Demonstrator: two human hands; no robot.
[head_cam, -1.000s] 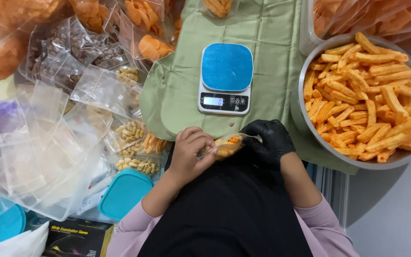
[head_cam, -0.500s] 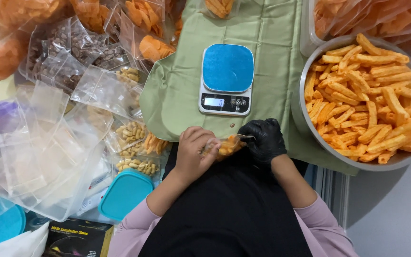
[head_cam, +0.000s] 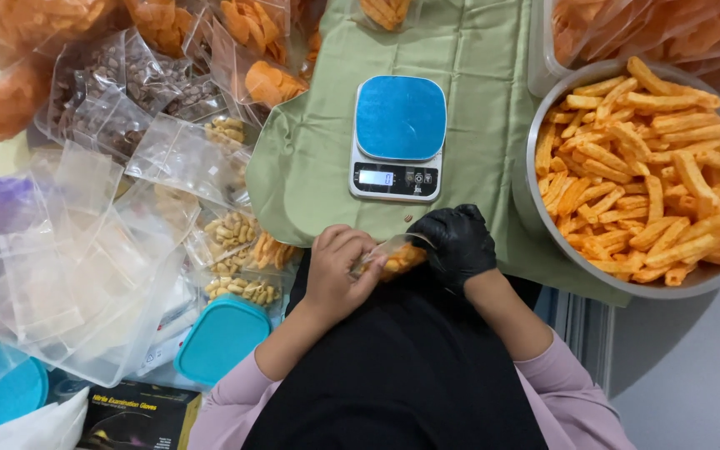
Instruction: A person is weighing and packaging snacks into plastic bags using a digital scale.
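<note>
A bare left hand (head_cam: 337, 275) and a black-gloved right hand (head_cam: 457, 243) pinch a small clear bag of orange snack sticks (head_cam: 395, 257) between curled fingers, holding it over the person's lap at the near edge of a green cloth (head_cam: 468, 75). Just beyond the bag, mid-cloth, sits a digital kitchen scale (head_cam: 397, 137) with a blue platform, while a metal bowl (head_cam: 535, 221) heaped with orange snack sticks stands at the cloth's right edge. Empty clear bags (head_cam: 68, 250) and filled snack packets (head_cam: 239, 242) lie piled off the cloth's left edge, with a teal lid (head_cam: 220, 337) nearer the person.
</note>
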